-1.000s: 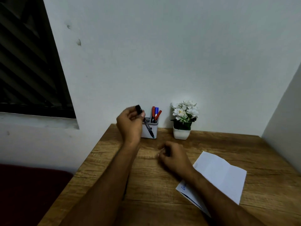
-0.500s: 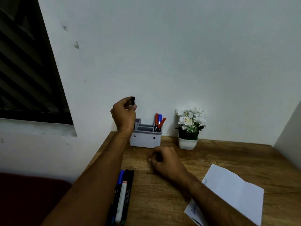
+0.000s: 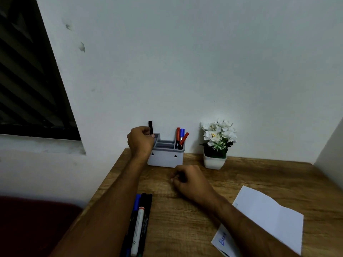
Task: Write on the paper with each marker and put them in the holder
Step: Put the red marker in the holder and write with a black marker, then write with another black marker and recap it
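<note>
Lowering since the earlier frame, the left hand is now bringing the black marker down to the left compartment of the holder; its fingers are pinching the barrel, cap upward. Keeping the marker upright and centred over the slot is advisable before letting go (the slot rim is partly hidden by the hand). The right hand is resting curled on the table, holding nothing visible. Three markers are occupying the right compartment. The wall is standing just behind the holder, the flower pot beside it; spare markers and the paper are lying nearer, with open tabletop between.
</note>
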Demonstrator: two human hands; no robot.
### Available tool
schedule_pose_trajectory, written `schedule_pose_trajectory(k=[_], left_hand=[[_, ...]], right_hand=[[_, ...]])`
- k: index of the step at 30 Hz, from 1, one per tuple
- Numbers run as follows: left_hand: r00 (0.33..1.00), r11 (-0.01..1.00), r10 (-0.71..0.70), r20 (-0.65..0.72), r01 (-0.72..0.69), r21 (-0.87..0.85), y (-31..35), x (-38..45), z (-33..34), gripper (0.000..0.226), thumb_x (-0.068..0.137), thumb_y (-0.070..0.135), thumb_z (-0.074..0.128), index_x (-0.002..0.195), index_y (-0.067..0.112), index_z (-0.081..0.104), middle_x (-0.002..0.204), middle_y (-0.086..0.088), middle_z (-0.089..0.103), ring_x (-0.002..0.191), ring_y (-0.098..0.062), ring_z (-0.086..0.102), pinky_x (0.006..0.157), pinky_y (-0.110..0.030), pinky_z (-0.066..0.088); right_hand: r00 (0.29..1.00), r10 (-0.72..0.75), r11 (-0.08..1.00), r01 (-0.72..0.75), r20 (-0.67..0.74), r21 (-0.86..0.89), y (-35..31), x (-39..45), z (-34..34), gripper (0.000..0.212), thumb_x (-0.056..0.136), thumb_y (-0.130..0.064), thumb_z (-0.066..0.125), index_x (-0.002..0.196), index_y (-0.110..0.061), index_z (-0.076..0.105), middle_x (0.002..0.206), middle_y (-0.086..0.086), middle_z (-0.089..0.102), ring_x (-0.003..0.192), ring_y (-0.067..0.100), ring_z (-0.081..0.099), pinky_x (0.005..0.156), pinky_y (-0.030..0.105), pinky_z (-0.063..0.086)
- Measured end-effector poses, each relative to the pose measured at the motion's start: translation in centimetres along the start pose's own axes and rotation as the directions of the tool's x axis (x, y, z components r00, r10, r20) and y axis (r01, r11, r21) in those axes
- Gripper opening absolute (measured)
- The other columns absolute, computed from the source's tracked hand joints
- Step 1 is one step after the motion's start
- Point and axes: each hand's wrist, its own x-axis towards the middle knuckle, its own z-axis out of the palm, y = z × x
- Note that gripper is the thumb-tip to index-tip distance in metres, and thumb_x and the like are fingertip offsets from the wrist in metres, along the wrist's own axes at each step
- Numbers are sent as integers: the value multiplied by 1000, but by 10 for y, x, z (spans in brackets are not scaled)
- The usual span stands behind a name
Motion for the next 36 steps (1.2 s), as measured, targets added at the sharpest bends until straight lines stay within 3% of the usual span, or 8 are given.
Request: schedule_pose_trajectory(k=[6, 9, 13, 18, 23, 28, 31, 36], left_hand=[[989, 983, 138, 50, -143, 117, -5, -32, -24, 14, 81, 4, 74, 94, 10, 77, 91, -5, 76, 81, -16, 69, 71, -17, 48], [976, 942, 87, 200, -146, 301, -9, -47, -38, 6, 76, 11, 78, 81, 15, 78, 90, -3, 75, 85, -19, 69, 73, -22, 52], [878, 691, -29, 478, -328, 644, -12, -77, -52, 24, 66, 28, 88, 70, 16, 67, 90, -8, 73, 84, -23, 68, 72, -32, 58], [845, 549, -159, 510, -354, 757, -12, -109, -58, 47, 59, 40, 92, 94, 18, 69, 104, -5, 69, 96, -23, 67, 82, -37, 58], [852, 611, -157, 499, -313, 727, -4, -121, -61, 39, 61, 31, 92, 94, 20, 74, 105, -3, 71, 95, -21, 68, 82, -37, 59], [866, 819, -108, 488, -201, 537, 8, -127, -56, 12, 77, 20, 79, 86, 25, 72, 98, 4, 70, 91, -14, 65, 84, -36, 58], [832, 911, -109, 544, -135, 390, 21, -127, -53, 15, 78, 10, 80, 83, 23, 76, 94, 6, 72, 94, -10, 65, 87, -33, 57], [818, 994, -108, 565, 105, 37, 38, -135, -52, 17, 85, -2, 70, 96, 11, 75, 95, 1, 71, 87, -7, 65, 56, -16, 54]], right_hand=[[999, -24, 1000, 24, -33, 2, -9, -18, 3, 14, 94, -14, 68, 103, -18, 77, 91, -6, 78, 82, 2, 71, 77, 20, 59], [999, -28, 1000, 29, -44, 10, -12, -30, 5, 13, 92, -15, 69, 101, -19, 79, 91, -8, 78, 84, 0, 70, 76, 16, 57], [998, -23, 1000, 23, -60, 0, -18, -45, 6, 13, 91, -16, 70, 98, -21, 80, 90, -10, 77, 84, 0, 69, 71, 9, 51], [998, 9, 1000, -9, -63, 1, -25, -64, 6, 11, 93, -19, 71, 99, -24, 78, 94, -12, 75, 85, -2, 66, 71, 9, 47], [997, 48, 999, -49, -63, -8, -28, -77, 4, 12, 94, -18, 70, 103, -22, 78, 100, -11, 75, 88, -3, 64, 71, 8, 47], [995, 73, 997, -72, -71, 17, -26, -82, 0, 12, 93, -19, 71, 102, -24, 78, 97, -13, 74, 89, -3, 65, 70, 8, 46], [991, 101, 993, -95, -86, 68, -25, -83, -1, 7, 94, -25, 72, 99, -26, 77, 93, -13, 74, 86, -1, 66, 72, 13, 49], [984, 154, 971, -133, -93, 199, -30, -87, -9, 19, 97, -42, 68, 83, -30, 74, 78, -6, 75, 68, 3, 68, 67, 28, 56]])
